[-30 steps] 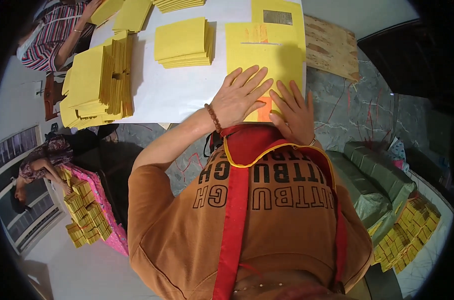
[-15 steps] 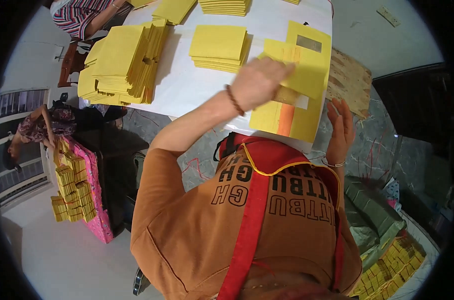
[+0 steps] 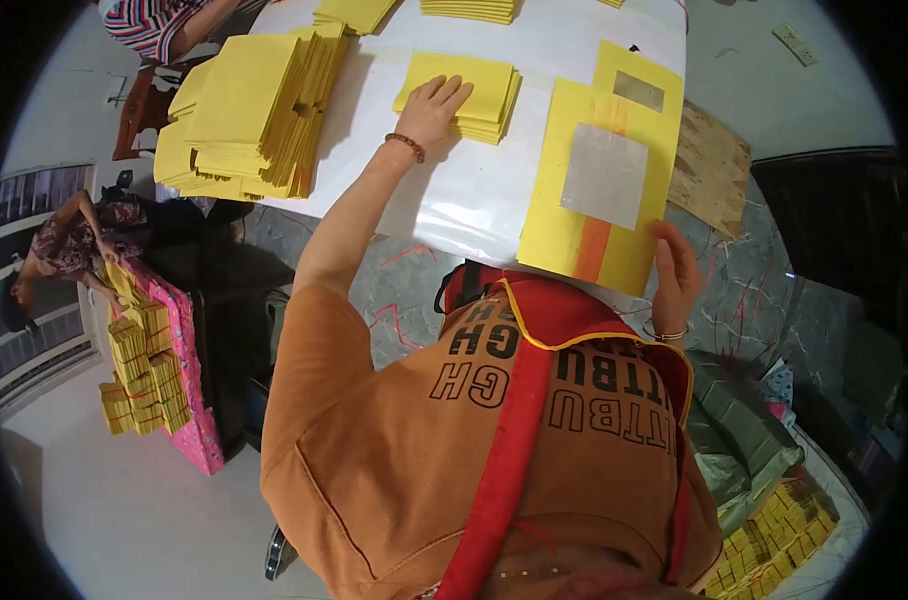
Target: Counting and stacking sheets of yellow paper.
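My left hand (image 3: pixel 434 108), with a beaded bracelet at its wrist, lies over a low stack of folded yellow paper pieces (image 3: pixel 489 88) on the table. Its fingers are stretched out flat on the top piece. To the right, a flat grey square plate (image 3: pixel 604 175) rests on a large yellow sheet (image 3: pixel 546 190) with an orange stripe. My right hand (image 3: pixel 677 270) is held at the sheet's right edge by the table corner, fingers extended and holding nothing; whether the fingertips touch the sheet I cannot tell. A smaller grey rectangle (image 3: pixel 639 91) shows on the yellow at the far end.
A tall pile of yellow folded pieces (image 3: pixel 239 100) stands at the left of the white table (image 3: pixel 374 120). Another person's arm (image 3: pixel 199 28) is at the far left. Bundled yellow stacks (image 3: pixel 146 365) sit on a pink-covered table, with a person beside it. More bundles (image 3: pixel 774 535) lie lower right.
My left hand has moved left from the plate area to the low stack. The yellow piece that covered the grey plate is gone from it, leaving the plate exposed. My right hand has dropped slightly.
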Motion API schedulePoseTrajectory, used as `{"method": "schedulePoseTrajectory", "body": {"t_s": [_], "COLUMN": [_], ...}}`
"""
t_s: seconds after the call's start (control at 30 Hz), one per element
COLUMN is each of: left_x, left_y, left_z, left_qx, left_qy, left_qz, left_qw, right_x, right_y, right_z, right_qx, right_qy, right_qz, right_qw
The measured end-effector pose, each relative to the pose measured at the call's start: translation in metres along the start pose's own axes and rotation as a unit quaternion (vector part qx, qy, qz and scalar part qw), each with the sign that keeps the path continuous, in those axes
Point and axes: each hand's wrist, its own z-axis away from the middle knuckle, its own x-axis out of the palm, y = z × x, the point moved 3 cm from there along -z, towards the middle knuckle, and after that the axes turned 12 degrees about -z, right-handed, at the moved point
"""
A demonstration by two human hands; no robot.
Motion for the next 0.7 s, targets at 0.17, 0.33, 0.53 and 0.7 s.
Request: {"method": "schedulePoseTrajectory", "body": {"t_s": [0.17, 0.33, 0.53, 0.7], "left_x": [-0.007, 0.000, -0.020, -0.035], "left_y": [0.010, -0.001, -0.010, -0.008], "left_z": [0.008, 0.006, -0.004, -0.009], "left_qx": [-0.002, 0.019, 0.036, 0.019], "left_qy": [-0.029, -0.082, -0.095, -0.056], "left_qz": [-0.008, -0.014, 0.008, 0.025], "left_qw": [1.000, 0.996, 0.995, 0.998], "right_x": [-0.003, 0.002, 0.000, -0.003], "right_y": [0.005, -0.002, -0.007, -0.002], "right_z": [0.000, 0.000, 0.000, -0.003], "right_qx": [0.011, -0.002, -0.101, -0.127], "right_qy": [0.012, -0.006, -0.052, -0.096], "right_qz": [0.030, 0.059, 0.144, 0.179], "right_qw": [0.999, 0.998, 0.983, 0.971]}}
